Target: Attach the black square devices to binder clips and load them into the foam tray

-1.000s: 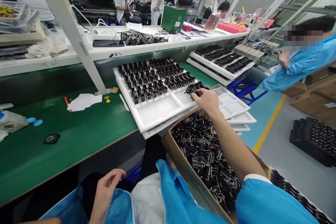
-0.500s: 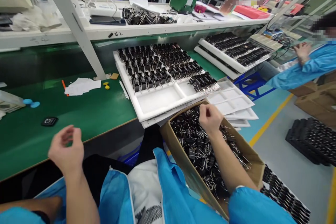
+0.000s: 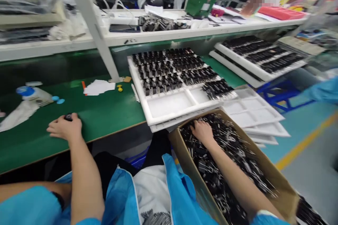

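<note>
My left hand [image 3: 64, 126] rests on the green tabletop with its fingers spread. It lies against a small black device [image 3: 68, 116], which shows between the thumb and the forefinger. My right hand [image 3: 202, 132] reaches down into an open cardboard box [image 3: 280, 182], among loose black binder clips [image 3: 232, 137] with silver wire handles. Its fingertips are partly hidden, so a held clip cannot be made out. Beyond the box, a white divided tray [image 3: 169, 107] carries rows of upright binder clips [image 3: 163, 66]; part of its front compartments shows bare white.
White trays [image 3: 253, 107] are stacked right of the box. A clip-filled tray [image 3: 245, 65] stands farther right. Paper scraps [image 3: 99, 87] and a bottle [image 3: 34, 95] lie on the bench. A slanted post [image 3: 95, 24] rises at the left. Another person's sleeve [image 3: 29, 202] shows lower left.
My right hand has gone from above the box down into the clips. My left hand has lowered to the table beside the black device, its fingers spreading. The view has swung left.
</note>
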Action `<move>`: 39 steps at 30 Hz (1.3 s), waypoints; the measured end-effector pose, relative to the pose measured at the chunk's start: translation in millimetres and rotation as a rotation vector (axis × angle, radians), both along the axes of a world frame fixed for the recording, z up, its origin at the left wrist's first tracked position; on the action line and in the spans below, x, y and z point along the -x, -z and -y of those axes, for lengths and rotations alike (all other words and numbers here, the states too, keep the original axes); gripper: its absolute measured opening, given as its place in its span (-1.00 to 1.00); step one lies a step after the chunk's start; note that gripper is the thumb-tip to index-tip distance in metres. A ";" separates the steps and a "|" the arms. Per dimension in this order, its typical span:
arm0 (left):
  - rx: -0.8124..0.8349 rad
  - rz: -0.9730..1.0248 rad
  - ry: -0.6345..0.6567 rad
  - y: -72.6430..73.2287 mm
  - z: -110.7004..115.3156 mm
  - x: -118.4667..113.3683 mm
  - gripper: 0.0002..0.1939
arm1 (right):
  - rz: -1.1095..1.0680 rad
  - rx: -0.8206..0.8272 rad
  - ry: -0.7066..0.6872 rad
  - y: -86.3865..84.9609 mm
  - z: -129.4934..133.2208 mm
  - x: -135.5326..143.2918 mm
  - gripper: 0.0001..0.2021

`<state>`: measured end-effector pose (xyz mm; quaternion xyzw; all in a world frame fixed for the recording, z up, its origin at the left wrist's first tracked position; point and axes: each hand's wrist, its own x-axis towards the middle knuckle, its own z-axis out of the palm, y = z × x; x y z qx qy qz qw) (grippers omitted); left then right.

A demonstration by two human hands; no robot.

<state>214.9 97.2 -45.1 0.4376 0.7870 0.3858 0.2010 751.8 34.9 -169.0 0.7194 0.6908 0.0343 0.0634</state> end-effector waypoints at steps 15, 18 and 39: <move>-0.292 0.324 -0.195 37.3 41.6 -7.7 -0.59 | -1.012 -0.371 0.507 -64.3 58.1 16.8 -0.69; -0.312 0.556 -0.023 41.9 78.5 -51.4 -0.57 | -1.541 -0.356 0.523 -71.2 87.4 74.9 -0.49; -0.034 1.030 0.150 65.5 171.9 -120.4 -0.69 | -1.894 0.284 0.176 -29.6 72.0 275.0 -0.57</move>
